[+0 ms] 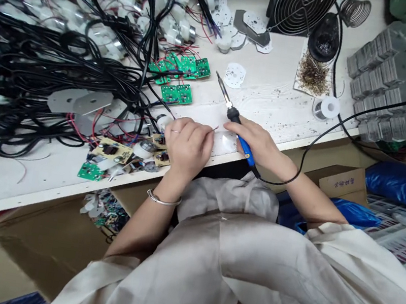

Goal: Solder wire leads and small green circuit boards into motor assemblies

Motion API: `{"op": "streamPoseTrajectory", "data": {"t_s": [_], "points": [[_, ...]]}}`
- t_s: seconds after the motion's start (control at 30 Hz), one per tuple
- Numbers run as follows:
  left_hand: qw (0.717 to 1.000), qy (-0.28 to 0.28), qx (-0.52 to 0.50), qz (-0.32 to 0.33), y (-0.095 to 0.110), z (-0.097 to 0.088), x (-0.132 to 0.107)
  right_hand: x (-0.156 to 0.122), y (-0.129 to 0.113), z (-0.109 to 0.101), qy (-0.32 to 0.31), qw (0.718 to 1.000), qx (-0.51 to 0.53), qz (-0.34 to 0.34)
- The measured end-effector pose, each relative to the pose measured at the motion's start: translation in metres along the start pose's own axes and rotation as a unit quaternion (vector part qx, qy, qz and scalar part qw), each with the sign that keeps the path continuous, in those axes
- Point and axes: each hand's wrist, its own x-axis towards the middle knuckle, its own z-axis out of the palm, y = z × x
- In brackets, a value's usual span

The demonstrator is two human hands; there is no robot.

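My right hand (260, 143) grips a soldering iron (244, 148) by its blue and black handle. The iron's metal tip points up and away from me, towards a white octagonal plate (235, 75) lying on the bench. My left hand (189, 145) is closed near the bench's front edge, and the end of a thin red wire (215, 128) sticks out beside its thumb. Whatever else lies inside those fingers is hidden. Beyond the left hand lie green circuit boards (177, 93) with wires on them. Tan circuit boards (114, 150) lie to its left.
Black cables (104, 67) and white lamp parts crowd the left of the bench (276, 81). At the back right stand a fan (305, 6), a solder spool (326, 108) and stacked metal plates (395, 79). The iron's cord (303, 163) loops by my right forearm.
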Motion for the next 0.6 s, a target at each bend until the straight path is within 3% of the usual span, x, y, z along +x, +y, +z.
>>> {"op": "streamPoseTrajectory", "data": {"t_s": [0.13, 0.27, 0.37, 0.5, 0.6], "points": [[1.000, 0.007, 0.007, 0.006, 0.001, 0.002, -0.001, 0.001, -0.007, 0.009, -0.016, 0.999, -0.034, 0.027], [1.000, 0.013, 0.008, -0.018, 0.003, -0.002, 0.002, 0.003, -0.018, 0.019, 0.048, 0.996, -0.023, 0.066], [1.000, 0.013, 0.003, -0.018, 0.004, -0.005, 0.003, -0.002, -0.013, 0.009, 0.093, 0.993, 0.046, 0.055], [1.000, -0.011, 0.000, -0.023, 0.005, -0.006, 0.001, -0.009, -0.003, -0.009, 0.005, 0.996, 0.094, 0.004], [1.000, -0.023, 0.000, -0.021, 0.005, -0.007, 0.000, -0.008, -0.004, -0.010, -0.054, 0.995, 0.077, -0.018]]}}
